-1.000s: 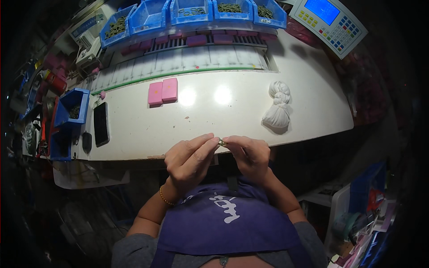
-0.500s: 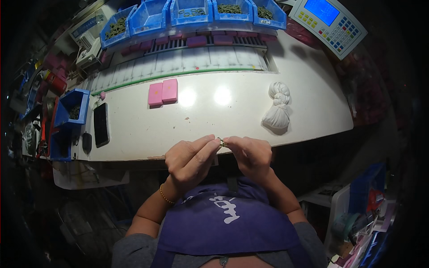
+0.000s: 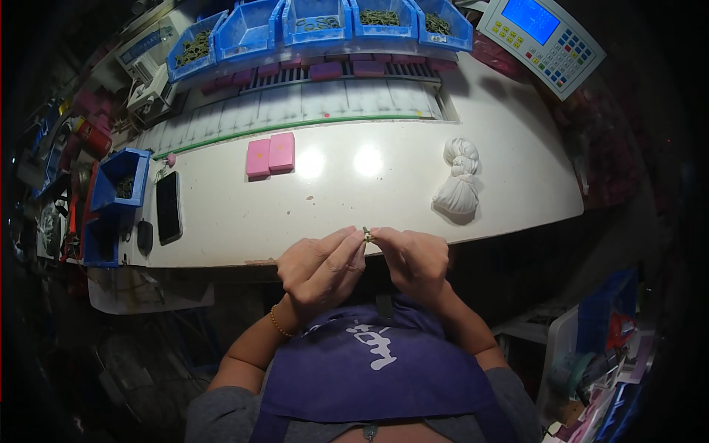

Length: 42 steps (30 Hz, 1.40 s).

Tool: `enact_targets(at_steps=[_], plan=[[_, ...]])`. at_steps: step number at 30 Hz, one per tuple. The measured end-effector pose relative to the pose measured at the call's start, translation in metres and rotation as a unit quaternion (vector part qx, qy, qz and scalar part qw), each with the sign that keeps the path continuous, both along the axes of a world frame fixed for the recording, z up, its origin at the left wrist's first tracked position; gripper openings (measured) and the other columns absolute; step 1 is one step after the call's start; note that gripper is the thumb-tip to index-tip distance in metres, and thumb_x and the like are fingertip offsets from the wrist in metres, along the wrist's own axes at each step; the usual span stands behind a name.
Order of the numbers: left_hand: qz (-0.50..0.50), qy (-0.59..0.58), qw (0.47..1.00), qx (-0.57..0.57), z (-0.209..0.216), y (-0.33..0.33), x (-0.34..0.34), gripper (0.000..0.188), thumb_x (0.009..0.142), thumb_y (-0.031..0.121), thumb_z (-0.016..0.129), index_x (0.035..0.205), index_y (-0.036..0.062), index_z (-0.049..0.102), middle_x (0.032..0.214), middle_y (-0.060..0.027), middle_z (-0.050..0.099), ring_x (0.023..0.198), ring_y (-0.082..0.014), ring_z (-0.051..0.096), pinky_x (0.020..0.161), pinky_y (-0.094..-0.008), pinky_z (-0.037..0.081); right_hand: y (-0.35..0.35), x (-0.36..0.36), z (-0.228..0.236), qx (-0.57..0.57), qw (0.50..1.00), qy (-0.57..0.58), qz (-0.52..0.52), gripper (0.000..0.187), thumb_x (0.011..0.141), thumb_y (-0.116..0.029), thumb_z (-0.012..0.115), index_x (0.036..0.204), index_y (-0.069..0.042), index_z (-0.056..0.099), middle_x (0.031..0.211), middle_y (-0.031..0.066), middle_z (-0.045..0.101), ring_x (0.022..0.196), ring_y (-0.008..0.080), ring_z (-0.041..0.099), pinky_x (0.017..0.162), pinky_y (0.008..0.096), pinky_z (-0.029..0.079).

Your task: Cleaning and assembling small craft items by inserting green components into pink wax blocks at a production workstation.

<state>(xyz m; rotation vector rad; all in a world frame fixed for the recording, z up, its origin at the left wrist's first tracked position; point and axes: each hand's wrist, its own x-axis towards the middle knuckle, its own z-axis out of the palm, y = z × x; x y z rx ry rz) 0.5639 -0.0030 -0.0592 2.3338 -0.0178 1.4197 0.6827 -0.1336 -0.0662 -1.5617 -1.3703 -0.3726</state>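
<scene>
A small gold-coloured metal piece (image 3: 367,235) sits between the fingertips of both hands, over the table's near edge. My left hand (image 3: 317,263) pinches it from the left, fingers pressed together and wrist ringed by a beaded bracelet. From the right, my right hand (image 3: 415,256) grips it between thumb and forefinger. The fingers cover most of the piece, so its exact kind cannot be made out. Beyond the hands, two pink boxes (image 3: 281,152) lie side by side on the white table (image 3: 347,193). A knotted white cloth bundle (image 3: 459,177) rests to the right.
Blue bins (image 3: 382,21), some with small greenish metal pieces, line the back above a pale panel (image 3: 332,100). A phone (image 3: 169,207) and a dark oval object (image 3: 145,237) lie left, beside more blue bins (image 3: 120,178). A keypad device with a blue screen (image 3: 543,44) stands far right.
My left hand has shifted very slightly to the right. Both hands keep their pinch on the small metal piece, which appears turned a little. Nothing on the table has moved.
</scene>
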Motion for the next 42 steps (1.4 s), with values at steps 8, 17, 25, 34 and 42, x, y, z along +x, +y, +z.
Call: enact_targets(at_steps=[8,17,25,34,42], plan=[[0.008,0.011,1.000,-0.013,-0.002,-0.001,0.000,0.033,0.069,-0.010,0.073,0.100,-0.0001,0.071,0.090,-0.0159,0.072,0.064,-0.0210,0.068,0.056,-0.0268,0.052,0.002,-0.003,-0.003,0.013,0.997,0.070,0.012,0.029,0.078,0.007,0.071,0.105,-0.003,0.066,0.070,0.0092,0.065,0.052,0.0197,0.061,0.048,0.0304,0.046],[0.017,0.018,0.998,-0.056,-0.004,-0.001,-0.001,0.031,0.071,-0.012,0.072,0.100,-0.0022,0.070,0.089,-0.0167,0.072,0.076,-0.0249,0.072,0.067,-0.0299,0.058,0.000,-0.003,-0.002,0.002,0.997,0.078,0.008,0.028,0.078,0.005,0.072,0.104,-0.003,0.066,0.070,0.0081,0.065,0.052,0.0182,0.061,0.048,0.0299,0.046],[0.025,0.022,0.993,-0.115,-0.007,-0.005,-0.003,0.026,0.073,-0.009,0.074,0.098,-0.0005,0.072,0.088,-0.0151,0.071,0.070,-0.0229,0.071,0.060,-0.0289,0.058,0.003,-0.002,-0.002,0.017,0.999,0.026,-0.013,0.028,0.077,0.003,0.074,0.103,-0.004,0.067,0.067,0.0070,0.063,0.050,0.0188,0.059,0.046,0.0308,0.044],[-0.044,0.053,0.968,-0.243,-0.005,-0.013,-0.006,0.020,0.083,-0.006,0.070,0.102,-0.0020,0.072,0.097,-0.0153,0.071,0.071,-0.0108,0.065,0.057,-0.0203,0.050,0.003,-0.004,-0.002,0.016,1.000,0.019,-0.015,0.028,0.077,0.000,0.076,0.103,-0.004,0.068,0.061,0.0055,0.058,0.048,0.0171,0.056,0.044,0.0297,0.042],[-0.067,0.067,0.946,-0.309,-0.005,-0.016,-0.002,0.025,0.080,-0.001,0.077,0.105,-0.0012,0.072,0.094,-0.0112,0.069,0.061,-0.0058,0.058,0.051,-0.0183,0.044,0.003,-0.005,-0.002,0.019,0.999,0.033,-0.004,0.027,0.076,0.001,0.075,0.102,-0.004,0.068,0.061,0.0053,0.057,0.048,0.0172,0.056,0.045,0.0302,0.043]])
